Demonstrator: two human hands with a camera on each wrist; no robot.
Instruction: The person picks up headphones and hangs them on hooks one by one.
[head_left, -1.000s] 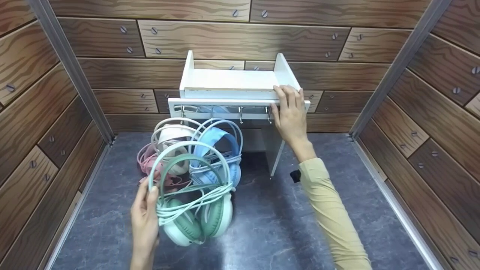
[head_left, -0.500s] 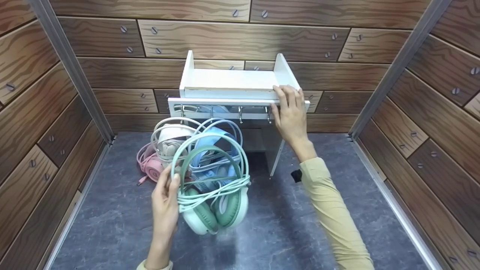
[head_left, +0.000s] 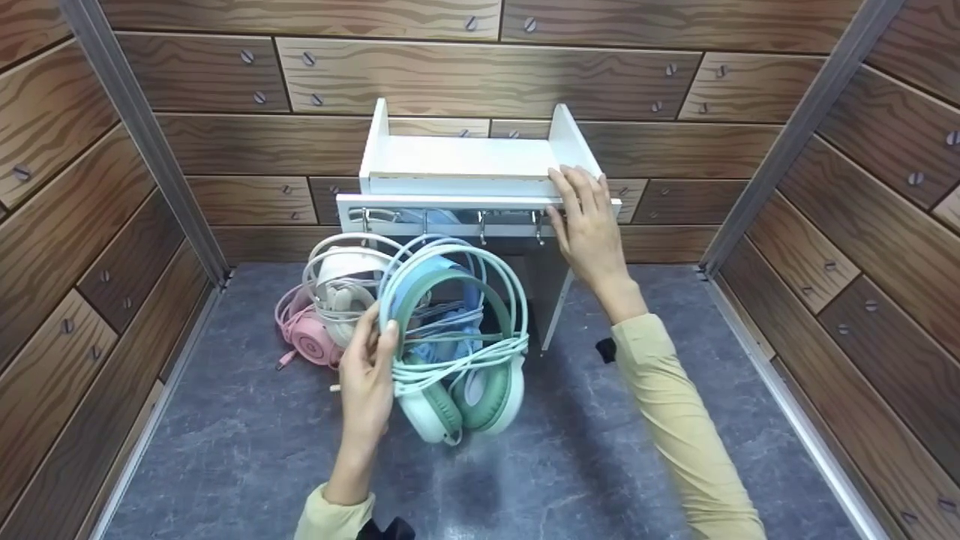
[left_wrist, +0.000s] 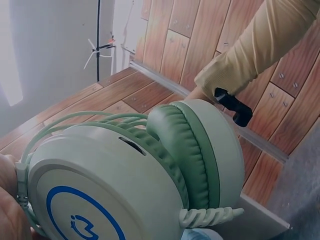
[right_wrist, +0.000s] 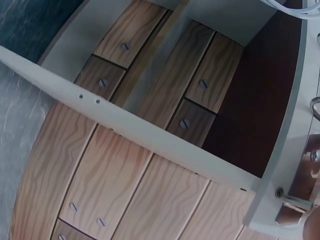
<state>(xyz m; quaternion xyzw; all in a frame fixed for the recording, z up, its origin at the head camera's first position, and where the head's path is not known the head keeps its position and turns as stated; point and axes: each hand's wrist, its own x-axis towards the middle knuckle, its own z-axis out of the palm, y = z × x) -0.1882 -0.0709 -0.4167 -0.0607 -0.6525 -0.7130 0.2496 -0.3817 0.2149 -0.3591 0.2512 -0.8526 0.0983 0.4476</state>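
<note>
My left hand (head_left: 367, 379) grips pale green headphones (head_left: 504, 394) by one side of the headband, with their cable wound across the middle. In the left wrist view, their white ear cup (left_wrist: 105, 180) and green pad fill the foreground. My right hand (head_left: 592, 236) rests on the right end of a white shelf unit (head_left: 465, 157), fingers over its front hook rail (head_left: 450, 202). White headphones (head_left: 349, 261) and blue headphones (head_left: 429, 268) hang from the left hooks. The green pair overlaps the blue one in the head view. Pink headphones (head_left: 313, 339) sit low at the left.
Two bare hooks, one a metal hook (head_left: 482, 227), show on the rail's right half. The shelf's side panel (right_wrist: 150, 140) reaches down to the dark grey floor (head_left: 225, 420). Wood-patterned walls (head_left: 487, 75) enclose the back and sides.
My left hand has carried the green headphones right and up, towards the hook rail, uncovering the pink headphones. My right hand has stayed at the shelf's right end.
</note>
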